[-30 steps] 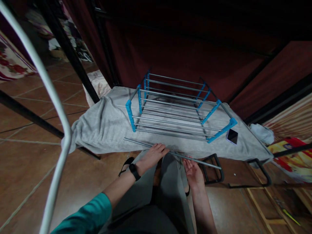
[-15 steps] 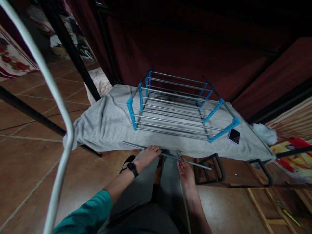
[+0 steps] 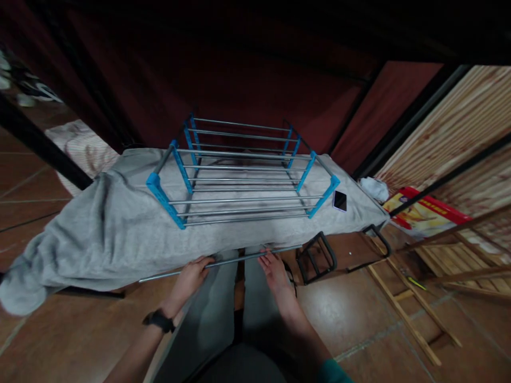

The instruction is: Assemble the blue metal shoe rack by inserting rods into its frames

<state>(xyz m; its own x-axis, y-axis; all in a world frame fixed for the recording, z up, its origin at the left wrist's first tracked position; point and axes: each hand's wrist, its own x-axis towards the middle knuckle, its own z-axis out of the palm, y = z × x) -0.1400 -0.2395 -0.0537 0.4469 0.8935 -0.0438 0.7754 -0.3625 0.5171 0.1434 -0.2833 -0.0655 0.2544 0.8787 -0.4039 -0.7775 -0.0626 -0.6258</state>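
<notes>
Across my lap runs a thin grey metal rod [image 3: 233, 260], close to the front edge of the cloth-covered surface. My left hand [image 3: 194, 277], with a dark watch on its wrist, is closed round the rod left of its middle. My right hand [image 3: 274, 267] grips the rod further right with its fingertips. Beyond both hands stands a rack [image 3: 247, 199] of several metal rods joined by blue plastic end pieces. It rests on the grey cloth [image 3: 120, 229], apart from the rod in my hands.
A phone [image 3: 339, 200] lies right of the rack. Black metal frames [image 3: 317, 259] stand below the right front edge. A wooden ladder-like frame [image 3: 411, 308] lies on the floor, near a red and yellow package [image 3: 427, 213]. Dark red panels [image 3: 239, 80] rise behind the rack.
My view has swung right, so the rack appears further left. The rod now slopes up to the right instead of down. Both hands still hold it.
</notes>
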